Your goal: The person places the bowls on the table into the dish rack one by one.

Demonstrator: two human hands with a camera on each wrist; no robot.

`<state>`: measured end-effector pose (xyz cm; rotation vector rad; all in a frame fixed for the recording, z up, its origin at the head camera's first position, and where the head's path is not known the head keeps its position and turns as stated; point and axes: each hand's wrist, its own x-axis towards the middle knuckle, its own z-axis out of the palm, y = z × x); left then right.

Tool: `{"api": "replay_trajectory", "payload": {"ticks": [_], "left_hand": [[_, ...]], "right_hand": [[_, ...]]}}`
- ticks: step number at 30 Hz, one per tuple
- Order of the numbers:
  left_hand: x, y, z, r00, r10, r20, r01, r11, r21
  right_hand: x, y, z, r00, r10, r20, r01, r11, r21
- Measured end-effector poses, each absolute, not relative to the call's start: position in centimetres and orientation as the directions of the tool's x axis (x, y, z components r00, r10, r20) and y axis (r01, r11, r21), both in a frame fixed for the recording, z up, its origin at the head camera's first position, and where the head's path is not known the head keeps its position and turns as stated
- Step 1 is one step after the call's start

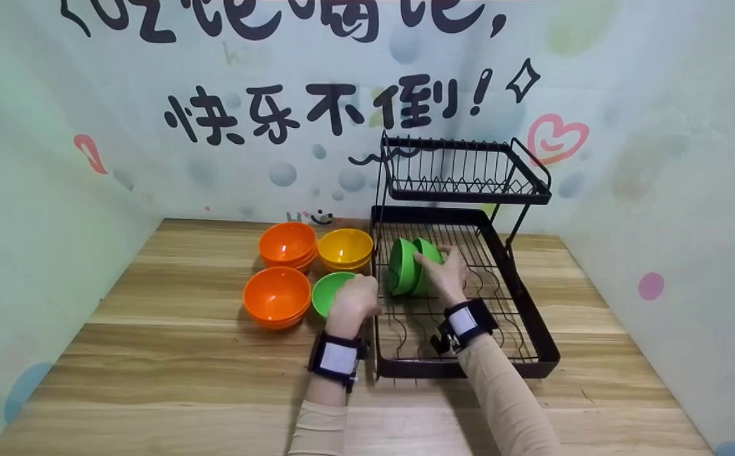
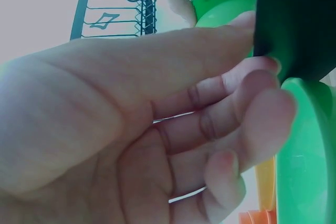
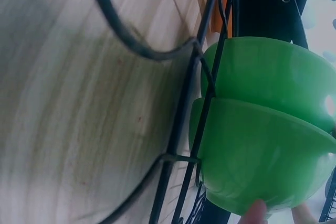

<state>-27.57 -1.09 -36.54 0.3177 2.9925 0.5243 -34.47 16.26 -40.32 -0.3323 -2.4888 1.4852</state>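
Note:
Two green bowls stand on edge, one against the other, in the lower tier of a black dish rack (image 1: 535, 329). My right hand (image 1: 448, 275) grips the right-hand green bowl (image 1: 428, 252), thumb near its rim. In the right wrist view, fingertips (image 3: 255, 212) touch the base of this bowl (image 3: 262, 156). The other green bowl (image 1: 402, 266) leans beside it on the left. My left hand (image 1: 353, 301) pinches the rack's left side wall (image 2: 294, 19), with its thumb partly hidden behind it. Another green bowl (image 1: 327, 292) sits on the table, partly covered by that hand.
Left of the rack, stacked orange bowls (image 1: 287, 242) stand at the back and more orange bowls (image 1: 276, 294) in front. Stacked yellow bowls (image 1: 345, 247) touch the rack's left side. The rack's upper tier (image 1: 468, 197) overhangs the back. Walls close off three sides of the wooden table (image 1: 171, 354).

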Motion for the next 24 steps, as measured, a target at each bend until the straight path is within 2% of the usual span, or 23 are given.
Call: {"api": "replay_trajectory", "payload": {"ticks": [9,17,24], "left_hand": [[-27.66,-1.05,-36.41,-0.975,0.208,-0.084,0.167,0.922,0.349],[-27.52,-1.2,-36.47,-0.972,0.232,-0.03,0.208,0.917,0.34],[-27.47,-1.24,-36.42,-0.973,0.228,-0.037,0.202,0.919,0.339]], "right_hand": [[-34.4,16.23,-40.18,-0.955,0.294,0.044,0.099,0.455,-0.885],[-34.35,16.05,-40.22,-0.958,0.287,0.01,0.119,0.428,-0.896],[-34.4,16.05,-40.17,-0.958,0.288,-0.003,0.13,0.425,-0.896]]}}
